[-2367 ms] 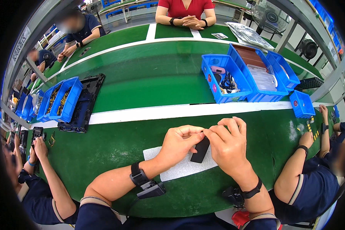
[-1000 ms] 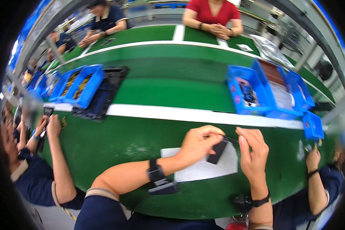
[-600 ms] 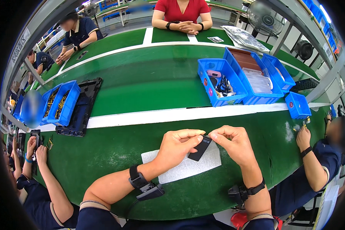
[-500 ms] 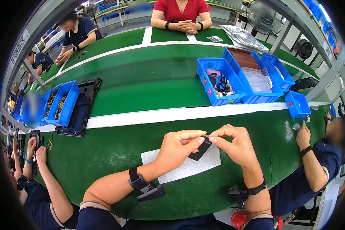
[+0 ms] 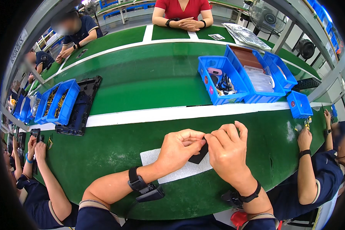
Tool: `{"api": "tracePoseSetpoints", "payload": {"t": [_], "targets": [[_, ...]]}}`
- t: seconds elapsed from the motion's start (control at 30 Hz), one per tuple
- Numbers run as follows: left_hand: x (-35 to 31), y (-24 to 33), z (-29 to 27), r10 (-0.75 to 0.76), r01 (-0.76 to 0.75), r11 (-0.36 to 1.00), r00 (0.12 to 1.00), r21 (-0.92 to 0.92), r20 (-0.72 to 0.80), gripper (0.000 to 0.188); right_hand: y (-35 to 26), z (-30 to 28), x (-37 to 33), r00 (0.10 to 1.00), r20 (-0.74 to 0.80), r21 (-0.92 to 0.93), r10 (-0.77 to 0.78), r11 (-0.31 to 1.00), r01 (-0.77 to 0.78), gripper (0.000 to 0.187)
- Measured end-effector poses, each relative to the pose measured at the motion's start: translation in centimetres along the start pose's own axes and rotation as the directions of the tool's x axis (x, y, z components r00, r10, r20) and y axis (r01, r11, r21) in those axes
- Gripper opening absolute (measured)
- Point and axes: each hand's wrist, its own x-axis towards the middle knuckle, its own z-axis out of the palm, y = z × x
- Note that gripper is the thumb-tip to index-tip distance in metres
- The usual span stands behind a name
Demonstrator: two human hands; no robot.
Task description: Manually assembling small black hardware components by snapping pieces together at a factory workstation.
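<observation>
A flat black piece (image 5: 197, 157) is gripped near its upper end by the fingers of the left hand (image 5: 177, 150). It is held at a slant over a white sheet (image 5: 176, 174) laid on the green worktop (image 5: 119, 150); whether the sheet is touched by its lower end cannot be told. The fingers of the right hand (image 5: 229, 154) are bent and brought to the same upper end, but whether anything is grasped by them cannot be told, as the tips are partly hidden. Beyond, to the right, cables and a pink object are held in a blue bin (image 5: 230, 99), set beside a larger blue bin (image 5: 267, 97)
</observation>
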Motion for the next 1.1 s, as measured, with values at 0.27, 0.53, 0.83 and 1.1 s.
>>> {"api": "tracePoseSetpoints", "payload": {"t": [0.27,0.53,0.83,1.1], "targets": [[0.2,-0.2,-0.4,-0.023,0.025,0.996,0.999,-0.083,0.025,0.021,-0.5,0.9,0.1,0.997,-0.015,-0.082,-0.081,0.993,0.08,0.008],[0.6,-0.6,-1.1,-0.07,0.069,0.994,0.998,-0.087,-0.003,0.022,1.5,0.1,0.2,0.984,0.039,0.283,0.176,0.942,-0.179,0.01],[0.4,0.1,-0.8,-0.086,0.087,0.996,0.995,-0.018,0.056,0.023,3.9,-1.1,0.1,0.753,0.563,0.545,0.34,0.532,-0.648,0.01],[0.0,-0.1,-0.3,0.02,-0.021,1.0,0.997,0.01,0.077,0.024,2.9,-1.1,0.2,0.841,0.45,0.596,0.301,0.6,-0.533,0.008]]}}
